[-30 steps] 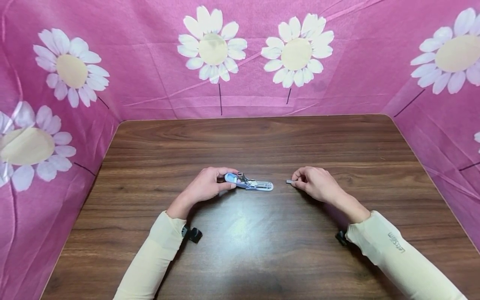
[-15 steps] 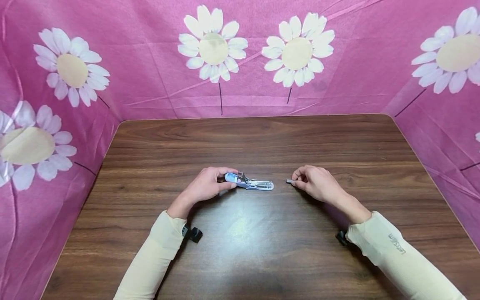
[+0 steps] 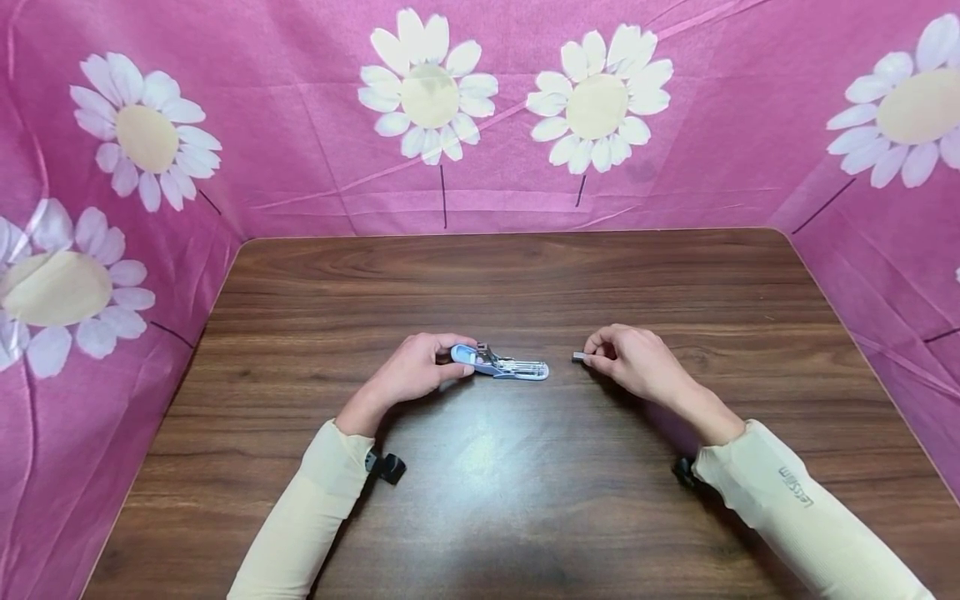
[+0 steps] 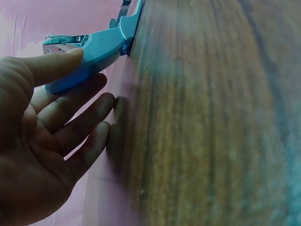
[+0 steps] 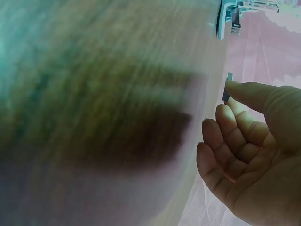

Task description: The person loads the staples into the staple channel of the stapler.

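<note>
An opened light-blue stapler (image 3: 498, 365) lies near the middle of the table, its metal inner parts exposed and its long end pointing right. My left hand (image 3: 415, 367) grips its left end between thumb and fingers; in the left wrist view the thumb presses on the blue shell (image 4: 101, 49). To the right, my right hand (image 3: 633, 362) pinches a small grey strip of staples (image 3: 578, 357) between thumb and index finger. A short gap separates the strip from the stapler's tip. The right wrist view shows the strip (image 5: 227, 87) upright at the thumb tip, the other fingers curled below.
The brown wood-grain table (image 3: 480, 283) has rounded far corners. Pink cloth (image 3: 300, 125) printed with white daisies hangs behind it and along both sides. Black wrist cameras sit under both cream sleeves (image 3: 795, 492).
My right hand has risen very slightly with the staple strip. The left hand and the stapler stay practically where they were.
</note>
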Tool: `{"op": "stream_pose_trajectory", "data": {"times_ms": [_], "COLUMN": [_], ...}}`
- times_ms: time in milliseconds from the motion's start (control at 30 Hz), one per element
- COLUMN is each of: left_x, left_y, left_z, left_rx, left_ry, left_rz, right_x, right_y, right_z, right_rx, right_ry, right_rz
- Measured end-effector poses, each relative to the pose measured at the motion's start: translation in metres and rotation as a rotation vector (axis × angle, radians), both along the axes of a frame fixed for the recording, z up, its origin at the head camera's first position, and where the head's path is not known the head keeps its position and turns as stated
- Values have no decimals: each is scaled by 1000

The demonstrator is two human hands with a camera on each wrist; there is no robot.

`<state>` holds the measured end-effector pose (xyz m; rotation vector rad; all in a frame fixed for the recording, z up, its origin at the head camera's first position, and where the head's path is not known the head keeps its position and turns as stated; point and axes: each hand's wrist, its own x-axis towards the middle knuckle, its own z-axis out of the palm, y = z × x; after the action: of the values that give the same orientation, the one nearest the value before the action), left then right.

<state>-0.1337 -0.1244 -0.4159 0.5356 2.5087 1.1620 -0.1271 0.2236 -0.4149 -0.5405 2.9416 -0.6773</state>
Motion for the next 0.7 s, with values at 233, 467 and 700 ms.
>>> {"op": "stream_pose_trajectory", "data": {"times_ms": [233, 467, 700], "left_x": [0, -1, -1], "left_y": [1, -1, -2], "left_z": [0, -1, -1], "left_rx": [-3, -3, -15], "left_ry": [0, 3, 8], "left_rz": [2, -6, -5], "right_x": [-1, -5, -6], "right_y": [-1, -4, -6], "right_z": [5, 10, 13], "right_rx": [4, 15, 20], "right_ry": [-10, -19, -18], "right_rz": [-6, 0, 4]}}
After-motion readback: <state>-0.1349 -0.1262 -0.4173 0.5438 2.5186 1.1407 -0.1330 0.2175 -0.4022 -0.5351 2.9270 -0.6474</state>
